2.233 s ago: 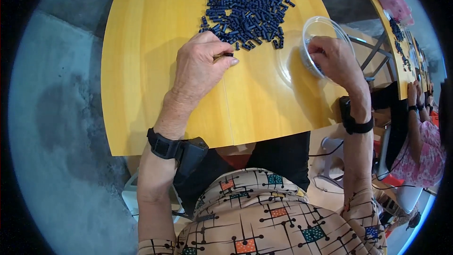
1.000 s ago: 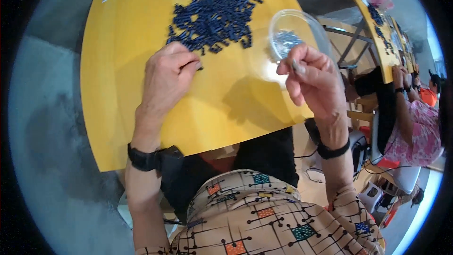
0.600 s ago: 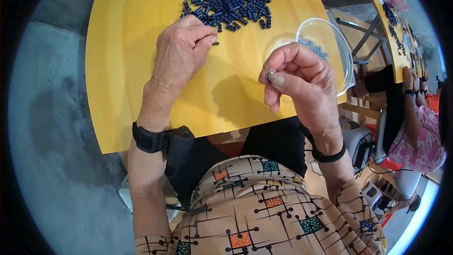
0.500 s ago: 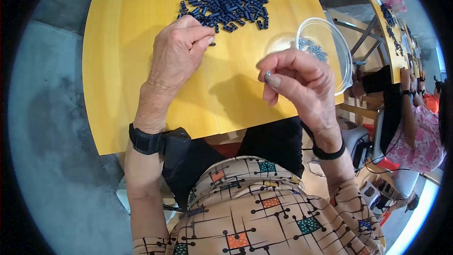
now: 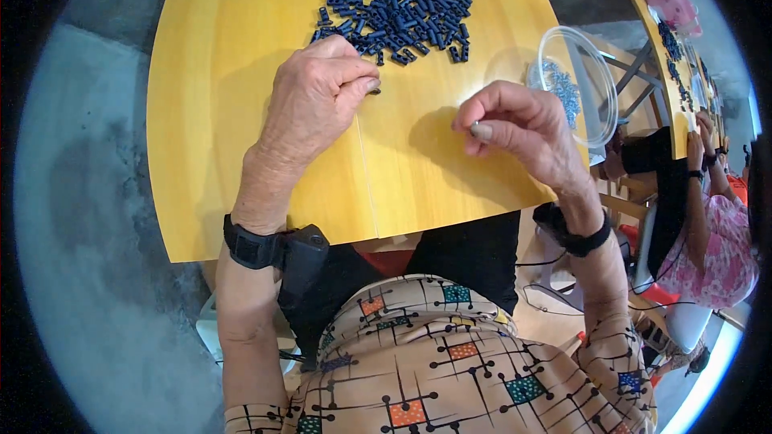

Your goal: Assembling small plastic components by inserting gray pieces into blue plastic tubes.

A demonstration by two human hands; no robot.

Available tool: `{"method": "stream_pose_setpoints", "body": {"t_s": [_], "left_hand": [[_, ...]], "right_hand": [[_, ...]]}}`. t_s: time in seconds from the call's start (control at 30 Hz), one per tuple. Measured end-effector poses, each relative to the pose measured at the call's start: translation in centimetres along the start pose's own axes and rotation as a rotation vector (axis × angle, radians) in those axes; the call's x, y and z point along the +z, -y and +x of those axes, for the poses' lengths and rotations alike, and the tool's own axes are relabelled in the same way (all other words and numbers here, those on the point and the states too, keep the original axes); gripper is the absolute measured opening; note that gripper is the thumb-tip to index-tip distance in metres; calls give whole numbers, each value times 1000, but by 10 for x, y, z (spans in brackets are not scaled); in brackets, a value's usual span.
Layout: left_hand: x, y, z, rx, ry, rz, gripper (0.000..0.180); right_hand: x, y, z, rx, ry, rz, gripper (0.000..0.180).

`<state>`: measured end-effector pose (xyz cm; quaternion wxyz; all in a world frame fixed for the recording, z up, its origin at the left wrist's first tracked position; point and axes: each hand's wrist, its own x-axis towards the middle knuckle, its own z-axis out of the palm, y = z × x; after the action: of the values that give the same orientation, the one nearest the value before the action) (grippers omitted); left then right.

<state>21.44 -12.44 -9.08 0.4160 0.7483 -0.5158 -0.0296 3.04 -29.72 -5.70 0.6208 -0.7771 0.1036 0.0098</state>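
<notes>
My left hand (image 5: 318, 96) is closed in a pinch over the yellow table, just in front of the heap of dark tubular plastic parts (image 5: 406, 4). The dark end of one small plastic part (image 5: 375, 92) peeks out at its fingertips; the remainder is hidden by the fingers. To the right, my right hand (image 5: 519, 127) pinches a tiny silvery metal piece (image 5: 475, 124) between thumb and forefinger. It is too small to tell its exact kind. Behind that hand stands a clear round plastic tub (image 5: 609, 104) holding many small silvery pieces (image 5: 560, 90).
The yellow table (image 5: 241, 48) has a curved left side, with its near edge before my lap. Dark straps with boxes circle both wrists. At the right, another person in a pink patterned top (image 5: 708, 253) sits by a second table (image 5: 655, 40) bearing more dark parts.
The whole view has shifted slightly, moving the table and tub rightward in the picture. Both hands keep their pinches, and less of the silvery piece shows at my right fingertips.
</notes>
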Motion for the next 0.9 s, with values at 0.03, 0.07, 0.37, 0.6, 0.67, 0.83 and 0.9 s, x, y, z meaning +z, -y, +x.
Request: {"method": "stream_pose_setpoints", "body": {"t_s": [0.03, 0.07, 0.37, 0.6, 0.67, 0.83, 0.9], "left_hand": [[0, 0, 0, 5, -5, 17, 5], [-1, -1, 1, 10, -11, 32, 5], [0, 1, 1, -12, 5, 62, 8], [-3, 3, -1, 1, -44, 113, 8], [-1, 5, -1, 5, -85, 108, 7], [-4, 2, 0, 21, -187, 70, 6], [-4, 0, 2, 56, -204, 66, 5]], "right_hand": [[3, -3, 0, 54, -8, 201, 7], [7, -5, 0, 109, -19, 400, 8], [27, -18, -9, 115, -124, 761, 12], [34, -22, -14, 55, -174, 808, 16], [36, -22, -14, 37, -186, 795, 17], [39, -25, -15, 1, -231, 819, 20], [38, -26, -16, -2, -236, 821, 20]]}}
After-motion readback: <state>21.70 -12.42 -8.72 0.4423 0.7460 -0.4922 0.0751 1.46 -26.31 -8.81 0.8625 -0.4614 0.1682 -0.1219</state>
